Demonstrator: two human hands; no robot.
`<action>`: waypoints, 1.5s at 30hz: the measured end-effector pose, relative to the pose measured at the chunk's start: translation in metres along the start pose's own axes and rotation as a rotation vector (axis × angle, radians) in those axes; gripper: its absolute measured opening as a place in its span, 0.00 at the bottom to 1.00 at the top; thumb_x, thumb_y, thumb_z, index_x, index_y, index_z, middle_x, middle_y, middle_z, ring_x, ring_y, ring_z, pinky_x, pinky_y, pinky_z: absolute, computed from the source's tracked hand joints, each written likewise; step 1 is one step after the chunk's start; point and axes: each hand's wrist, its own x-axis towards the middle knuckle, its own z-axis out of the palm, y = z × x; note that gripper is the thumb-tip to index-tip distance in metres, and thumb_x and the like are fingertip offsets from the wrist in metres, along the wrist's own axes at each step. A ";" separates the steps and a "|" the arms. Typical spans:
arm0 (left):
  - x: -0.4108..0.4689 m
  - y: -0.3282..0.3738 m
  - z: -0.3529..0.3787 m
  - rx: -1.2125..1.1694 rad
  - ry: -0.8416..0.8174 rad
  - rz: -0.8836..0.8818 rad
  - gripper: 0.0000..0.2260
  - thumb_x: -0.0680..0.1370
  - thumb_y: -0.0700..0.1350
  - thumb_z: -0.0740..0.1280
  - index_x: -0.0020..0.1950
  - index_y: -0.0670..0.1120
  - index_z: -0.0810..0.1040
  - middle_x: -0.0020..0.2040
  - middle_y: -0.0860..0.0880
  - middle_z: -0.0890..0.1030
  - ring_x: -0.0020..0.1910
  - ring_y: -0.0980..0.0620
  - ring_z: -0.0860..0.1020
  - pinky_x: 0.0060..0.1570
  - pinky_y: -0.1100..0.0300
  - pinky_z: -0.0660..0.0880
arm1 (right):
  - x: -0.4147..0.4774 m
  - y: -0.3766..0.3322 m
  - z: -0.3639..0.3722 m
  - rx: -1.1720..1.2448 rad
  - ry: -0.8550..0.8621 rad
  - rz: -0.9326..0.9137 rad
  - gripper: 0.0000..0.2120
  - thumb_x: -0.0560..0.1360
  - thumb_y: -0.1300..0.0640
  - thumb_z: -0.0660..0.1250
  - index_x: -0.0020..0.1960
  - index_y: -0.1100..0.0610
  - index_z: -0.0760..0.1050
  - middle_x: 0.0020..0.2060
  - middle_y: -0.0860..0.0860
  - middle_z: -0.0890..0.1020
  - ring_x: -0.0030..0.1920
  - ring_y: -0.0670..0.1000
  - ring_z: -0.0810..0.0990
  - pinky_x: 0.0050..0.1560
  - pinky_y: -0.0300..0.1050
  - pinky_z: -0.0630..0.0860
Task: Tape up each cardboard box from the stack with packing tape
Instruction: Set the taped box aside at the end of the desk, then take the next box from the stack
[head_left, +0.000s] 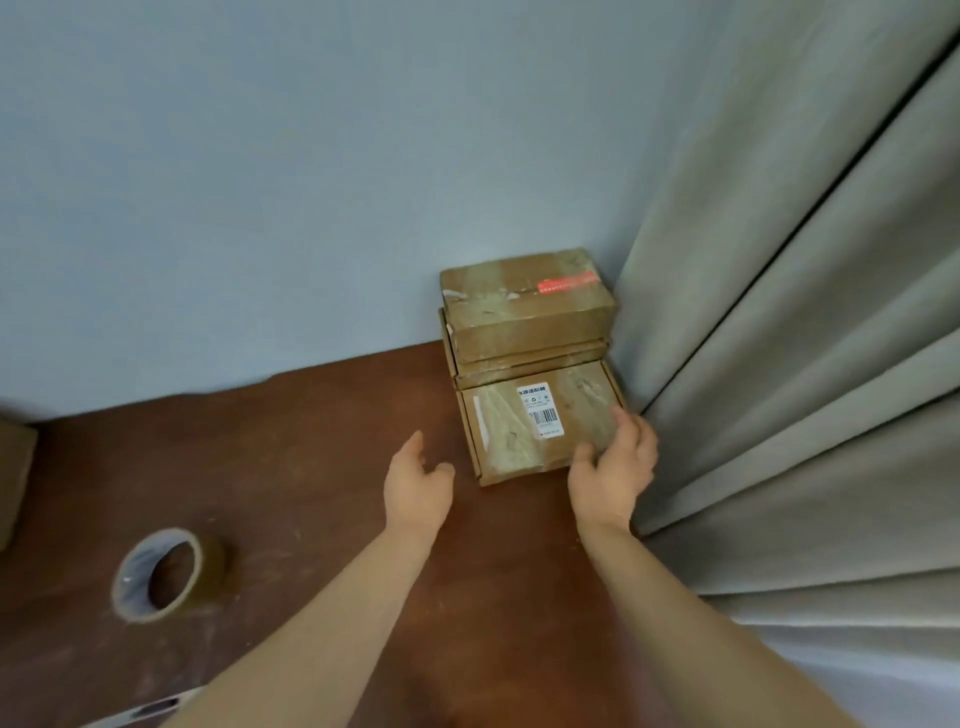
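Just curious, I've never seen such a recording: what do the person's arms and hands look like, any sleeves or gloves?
The left hand and right hand wear no gloves; no ring, watch or bracelet shows. The left arm and right arm are bare to the picture's edge, with no sleeve in view.

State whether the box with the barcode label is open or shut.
Shut: the box with the barcode label lies flat on the table, its lid down and no flap raised.
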 end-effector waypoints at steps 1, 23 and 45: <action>-0.001 -0.001 -0.010 -0.006 0.014 0.010 0.26 0.78 0.35 0.64 0.75 0.41 0.62 0.72 0.46 0.68 0.69 0.49 0.69 0.69 0.57 0.64 | -0.008 -0.011 0.005 0.008 -0.035 -0.053 0.23 0.72 0.68 0.65 0.67 0.60 0.71 0.68 0.60 0.67 0.68 0.60 0.65 0.68 0.52 0.59; -0.031 -0.093 -0.413 -0.104 0.325 0.399 0.20 0.78 0.35 0.61 0.69 0.46 0.71 0.63 0.50 0.74 0.59 0.55 0.73 0.56 0.65 0.69 | -0.350 -0.270 0.196 0.237 -0.740 -0.257 0.10 0.78 0.62 0.61 0.56 0.54 0.76 0.49 0.48 0.81 0.50 0.48 0.79 0.53 0.44 0.76; -0.060 -0.204 -0.550 -0.383 0.971 0.006 0.17 0.77 0.35 0.61 0.64 0.45 0.75 0.60 0.47 0.76 0.55 0.50 0.75 0.62 0.53 0.73 | -0.451 -0.332 0.304 0.543 -1.364 0.296 0.21 0.78 0.67 0.62 0.70 0.65 0.64 0.49 0.61 0.78 0.37 0.52 0.78 0.44 0.46 0.80</action>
